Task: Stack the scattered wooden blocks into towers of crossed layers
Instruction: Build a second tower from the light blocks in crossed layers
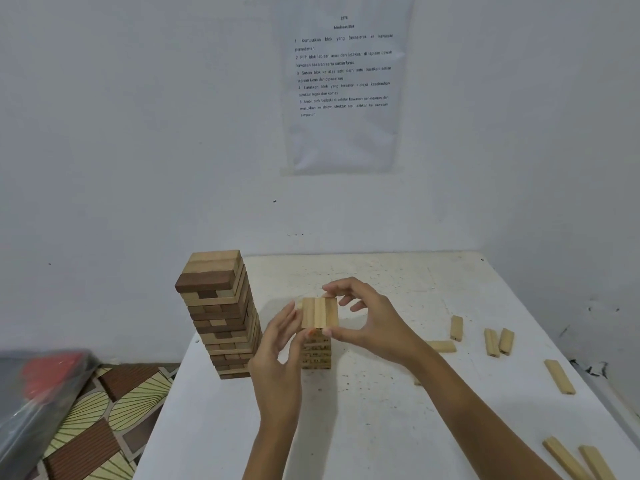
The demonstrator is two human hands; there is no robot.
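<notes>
A white table (pixel 381 427) stands against a white wall (pixel 138 133), which carries a printed sheet (pixel 343 84) at the far middle. At the table's far left edge rises a tall tower (pixel 221 317) of mixed brown and pale blocks in crossed layers. Just to its right, near but apart, stands a short tower (pixel 317 353) of pale blocks. Its top layer (pixel 319 312) has three blocks lying side by side. The right hand (pixel 367 317) pinches this layer, forefinger on the far edge and thumb on the near edge. The left hand (pixel 277 351) presses fairly straight fingers against the layer's left side and holds nothing. Loose blocks (pixel 559 376) lie scattered along the right of the table, well apart from both towers. The hands seem to be squaring up the layer. Too hard a squeeze or sideways push could skew the blocks or topple the short tower. The left forearm, close to the tall tower, could knock it off the table edge.
</notes>
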